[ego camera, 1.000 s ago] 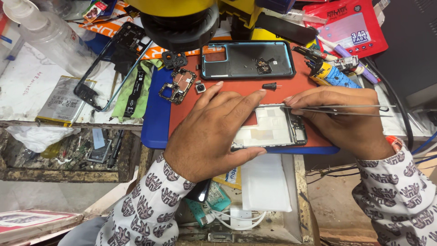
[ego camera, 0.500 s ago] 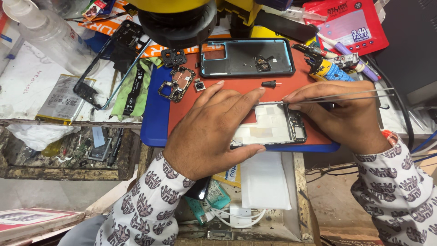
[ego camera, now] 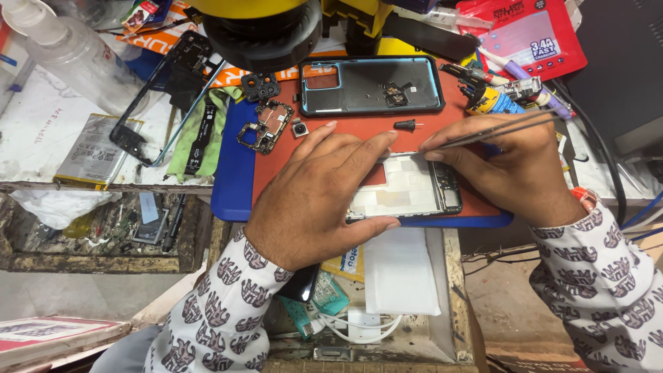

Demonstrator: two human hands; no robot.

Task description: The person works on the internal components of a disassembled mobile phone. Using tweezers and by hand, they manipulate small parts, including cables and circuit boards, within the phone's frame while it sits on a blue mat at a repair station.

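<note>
An opened phone frame [ego camera: 414, 186] with pale inner plates lies on a red work mat [ego camera: 276, 169]. My left hand [ego camera: 314, 197] lies flat over its left half, fingers spread, pressing it down. My right hand [ego camera: 511, 169] pinches metal tweezers [ego camera: 497, 130], whose tips touch the frame's upper edge near the middle. Behind the frame lie a dark phone back cover [ego camera: 369, 85], a small black screw-like part [ego camera: 407, 125], a circuit board [ego camera: 266, 126] and a small camera module [ego camera: 299, 128].
A blue mat [ego camera: 231, 173] sits under the red one. At the left are a phone battery [ego camera: 90, 150], a black mid-frame [ego camera: 148, 103], a green cloth [ego camera: 207, 131] and a plastic bottle [ego camera: 72, 52]. A yellow-and-black microscope head [ego camera: 266, 27] hangs above. Tools and red packaging [ego camera: 528, 38] crowd the right.
The view has shifted slightly. My right hand and tweezers have slid left along the frame's top edge. My left hand stays pressed on the frame.
</note>
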